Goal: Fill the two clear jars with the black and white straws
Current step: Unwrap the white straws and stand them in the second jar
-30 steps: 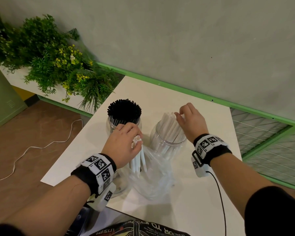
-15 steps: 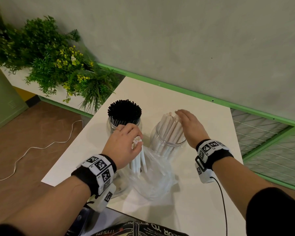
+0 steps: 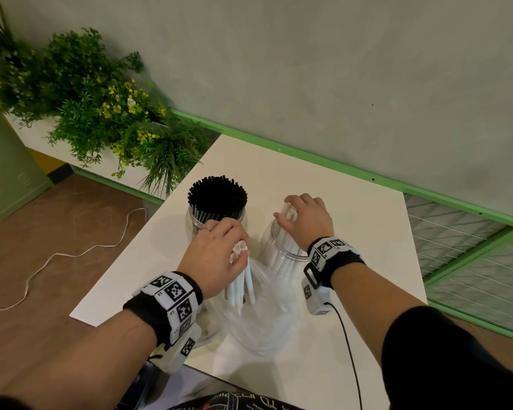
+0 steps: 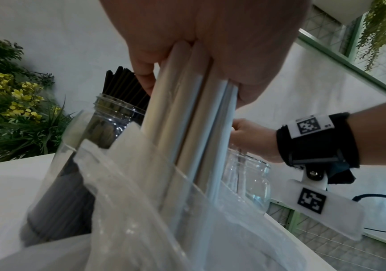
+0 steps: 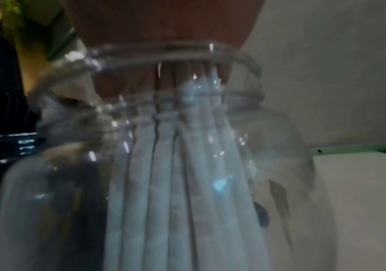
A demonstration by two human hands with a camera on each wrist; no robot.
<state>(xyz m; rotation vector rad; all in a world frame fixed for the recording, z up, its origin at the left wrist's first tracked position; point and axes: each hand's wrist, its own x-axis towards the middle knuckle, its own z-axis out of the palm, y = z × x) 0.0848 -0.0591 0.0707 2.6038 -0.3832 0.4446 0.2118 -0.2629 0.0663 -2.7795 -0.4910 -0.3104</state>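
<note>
Two jars stand mid-tabletop (image 3: 353,208): black straws (image 3: 217,194) fill one, while the right hand (image 3: 307,218) rests over white straws (image 3: 282,255) in the other (image 3: 274,232), probably settling them. Left hand (image 3: 216,255) clenches a bundle (image 3: 239,284) above the bag (image 3: 264,321), ready to add.

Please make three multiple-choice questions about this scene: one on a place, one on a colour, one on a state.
1. Where are the black straws?
A. in the left jar
B. in the bag
C. on the floor

2. What colour are the straws in the left hand?
A. black
B. white
C. green

3. What is the right hand doing?
A. resting on the table
B. lying on the straws in the right jar
C. holding the bag

Answers: 1 A, they stand in that jar; 2 B, a white bundle; 3 B, its palm covers their tops.
</note>
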